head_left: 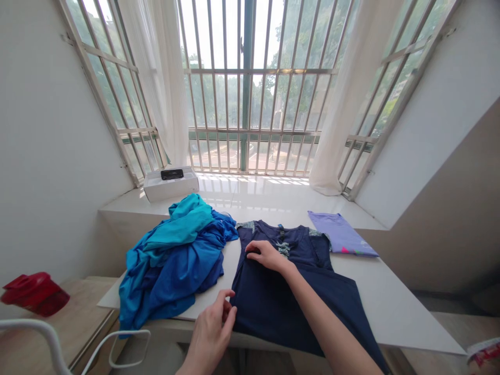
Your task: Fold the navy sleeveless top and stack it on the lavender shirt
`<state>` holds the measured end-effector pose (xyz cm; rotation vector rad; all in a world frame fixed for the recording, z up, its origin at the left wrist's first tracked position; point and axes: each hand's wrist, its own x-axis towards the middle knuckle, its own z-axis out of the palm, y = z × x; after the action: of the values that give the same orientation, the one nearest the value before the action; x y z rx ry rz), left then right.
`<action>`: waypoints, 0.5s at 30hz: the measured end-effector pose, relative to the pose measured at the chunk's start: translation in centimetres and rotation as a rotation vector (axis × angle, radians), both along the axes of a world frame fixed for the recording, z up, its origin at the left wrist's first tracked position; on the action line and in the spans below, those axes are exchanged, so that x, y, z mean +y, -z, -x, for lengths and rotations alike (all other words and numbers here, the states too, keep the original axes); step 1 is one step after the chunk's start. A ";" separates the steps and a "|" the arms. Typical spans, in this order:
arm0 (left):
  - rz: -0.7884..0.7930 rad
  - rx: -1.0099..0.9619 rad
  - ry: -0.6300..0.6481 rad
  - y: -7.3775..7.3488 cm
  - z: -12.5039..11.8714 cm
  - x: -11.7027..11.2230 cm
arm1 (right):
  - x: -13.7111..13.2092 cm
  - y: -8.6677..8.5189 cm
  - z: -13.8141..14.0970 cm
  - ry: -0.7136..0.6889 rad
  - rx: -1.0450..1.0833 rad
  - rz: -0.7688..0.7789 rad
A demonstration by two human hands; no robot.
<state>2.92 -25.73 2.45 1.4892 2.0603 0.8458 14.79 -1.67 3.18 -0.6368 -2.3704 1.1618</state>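
A navy garment (300,302) with patterned shoulders and a small patterned trim at the chest lies spread on the white board, its neckline toward the window. My right hand (267,255) reaches across it, with thumb and fingers pinched at the cloth near its left side. My left hand (214,325) is by the garment's lower left edge, fingers loosely curved, thumb and forefinger apart. Left of the garment is a crumpled heap of blue and turquoise cloth (175,260). A folded lilac garment (344,233) lies to the right.
A white box (172,185) with a black object (172,174) on it stands on the window ledge (250,195). Red cloth (35,293) is at far left. A white curved tube (39,328) is at lower left. The white board (406,312) has a front edge near me.
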 end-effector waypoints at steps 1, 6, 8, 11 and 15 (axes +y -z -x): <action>-0.003 -0.004 0.001 0.0 0.0 -0.1 | -0.1 -0.1 0.0 -0.004 -0.003 -0.004; -0.001 -0.044 0.009 -0.4 -0.3 -0.3 | -0.2 -0.9 -1.0 -0.019 -0.045 -0.011; 0.008 -0.038 0.009 -0.5 -0.5 -0.3 | -0.1 -1.3 -1.6 0.005 -0.085 -0.066; 0.023 0.010 0.011 -0.8 -0.8 -0.1 | 0.1 -1.5 -2.2 0.048 -0.187 -0.158; 0.040 0.062 0.017 -1.1 -0.9 0.1 | -0.1 -1.3 -2.3 0.034 -0.231 -0.156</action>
<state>3.84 -25.61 3.51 1.5273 2.0938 0.7558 17.12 -1.80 4.48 -0.7912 -2.5989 0.9203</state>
